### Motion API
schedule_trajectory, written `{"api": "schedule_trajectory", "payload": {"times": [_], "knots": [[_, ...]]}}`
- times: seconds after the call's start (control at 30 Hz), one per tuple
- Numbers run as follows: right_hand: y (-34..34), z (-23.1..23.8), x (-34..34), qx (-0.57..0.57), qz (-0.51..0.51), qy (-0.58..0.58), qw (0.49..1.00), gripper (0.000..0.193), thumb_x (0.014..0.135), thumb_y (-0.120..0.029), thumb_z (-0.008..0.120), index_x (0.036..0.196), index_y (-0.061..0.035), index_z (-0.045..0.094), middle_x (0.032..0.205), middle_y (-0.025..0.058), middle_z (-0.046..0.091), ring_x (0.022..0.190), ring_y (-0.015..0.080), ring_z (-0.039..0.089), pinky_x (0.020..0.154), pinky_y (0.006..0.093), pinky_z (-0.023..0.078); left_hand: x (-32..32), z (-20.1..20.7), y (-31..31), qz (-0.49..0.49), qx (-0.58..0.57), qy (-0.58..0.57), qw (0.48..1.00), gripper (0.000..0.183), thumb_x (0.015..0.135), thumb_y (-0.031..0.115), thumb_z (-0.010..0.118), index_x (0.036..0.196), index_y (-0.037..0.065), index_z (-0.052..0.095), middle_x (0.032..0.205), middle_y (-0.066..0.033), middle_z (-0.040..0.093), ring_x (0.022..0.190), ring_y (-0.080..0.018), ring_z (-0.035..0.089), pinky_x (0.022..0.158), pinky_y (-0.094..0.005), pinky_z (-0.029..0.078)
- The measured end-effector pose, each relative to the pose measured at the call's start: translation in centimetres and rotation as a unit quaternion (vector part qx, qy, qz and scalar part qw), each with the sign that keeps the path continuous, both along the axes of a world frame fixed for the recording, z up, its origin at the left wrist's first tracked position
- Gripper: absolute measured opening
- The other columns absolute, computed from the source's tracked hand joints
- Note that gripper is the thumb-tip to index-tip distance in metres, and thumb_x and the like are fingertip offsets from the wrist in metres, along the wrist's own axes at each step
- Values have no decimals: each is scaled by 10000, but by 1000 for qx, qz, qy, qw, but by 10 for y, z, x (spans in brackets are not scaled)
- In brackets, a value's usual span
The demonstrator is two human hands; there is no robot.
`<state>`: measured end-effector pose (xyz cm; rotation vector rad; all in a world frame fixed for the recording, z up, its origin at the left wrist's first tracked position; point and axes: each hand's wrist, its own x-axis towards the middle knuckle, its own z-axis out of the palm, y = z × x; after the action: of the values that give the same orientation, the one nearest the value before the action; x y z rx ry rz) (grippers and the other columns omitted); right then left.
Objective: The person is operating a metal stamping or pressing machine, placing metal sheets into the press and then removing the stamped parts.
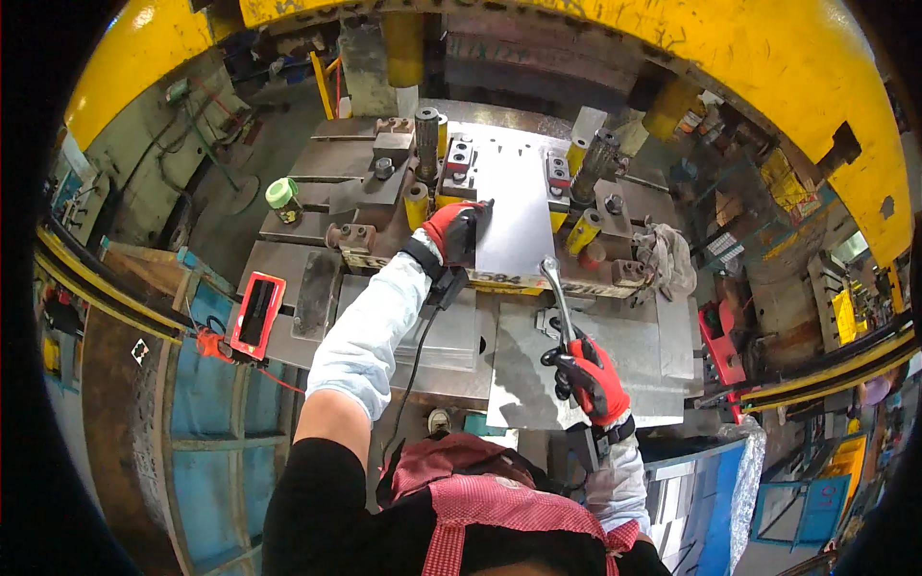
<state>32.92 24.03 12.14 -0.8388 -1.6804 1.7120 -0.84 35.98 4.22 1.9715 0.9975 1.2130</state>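
Note:
My left hand (pixel 455 231), in a red and black glove, is closed at the left edge of a bright flat metal sheet (pixel 515 206), with a fingertip over its surface. The sheet lies on a press die (pixel 499 285) between upright guide posts. My right hand (pixel 594 380), gloved the same way, grips the dark handle of a shiny metal hand tool (pixel 561 302). The tool's rounded head reaches the sheet's near right corner; whether it touches is unclear. Below the tool is a wide grey metal plate (pixel 634 356). A stack of metal sheets (pixel 447 338) lies below my left forearm.
A red-framed box (pixel 257 314) and a green-lidded jar (pixel 282 197) stand at left. Dark guide posts (pixel 426 144) rise beside the die. A crumpled rag (pixel 667 257) lies at right. The yellow press frame (pixel 615 19) arches overhead. A black cable (pixel 415 365) hangs from my left wrist.

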Motion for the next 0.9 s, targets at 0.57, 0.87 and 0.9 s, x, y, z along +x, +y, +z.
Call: {"api": "schedule_trajectory", "payload": {"times": [0.57, 0.87, 0.9], "knots": [[4, 7, 3, -180, -50, 21, 982, 214, 783, -105, 555, 982, -41, 510, 721, 64, 575, 437, 92, 431, 389, 230, 341, 129, 2, -67, 88, -239, -684, 683, 386, 904, 294, 417, 971, -84, 453, 894, -288, 582, 791, -354, 613, 756, -412, 512], [2, -112, 132, -167, -216, 5, 962, 471, 779, -132, 577, 1217, -73, 414, 683, 65, 558, 425, 120, 454, 384, 264, 387, 139, 16, -67, 139, -215, -680, 687, 411, 902, 284, 409, 1016, -109, 381, 934, -359, 527, 848, -433, 575, 750, -450, 514], [8, -148, 155, -152, -238, -14, 959, 454, 771, -126, 580, 1196, -71, 429, 669, 57, 544, 427, 125, 457, 381, 267, 386, 143, 17, -64, 126, -228, -696, 669, 402, 900, 285, 412, 1014, -100, 380, 930, -357, 530, 833, -430, 579, 744, -449, 515]]}}
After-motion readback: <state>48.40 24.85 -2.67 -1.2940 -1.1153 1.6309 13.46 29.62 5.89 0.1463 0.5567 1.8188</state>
